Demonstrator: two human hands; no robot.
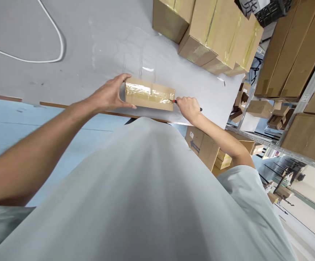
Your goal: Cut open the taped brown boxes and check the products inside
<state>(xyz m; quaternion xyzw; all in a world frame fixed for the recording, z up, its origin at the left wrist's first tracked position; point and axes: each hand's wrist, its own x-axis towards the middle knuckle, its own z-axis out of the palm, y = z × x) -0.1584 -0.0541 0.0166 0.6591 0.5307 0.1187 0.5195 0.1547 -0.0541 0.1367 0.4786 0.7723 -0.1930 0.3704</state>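
Note:
A small taped cardboard box lies on the grey table near its front edge. My left hand grips the box's left end, thumb at the near side and fingers at the far side. Closed around a thin tool with a red part and a dark end is my right hand, just right of the box. The tool's tip meets the clear tape at the box's right end. Its exact kind is hard to make out.
Several larger taped boxes stand at the table's back right. A white cable curves across the back left. Below the table's right side is an open carton. Metal shelving with cartons stands at the right.

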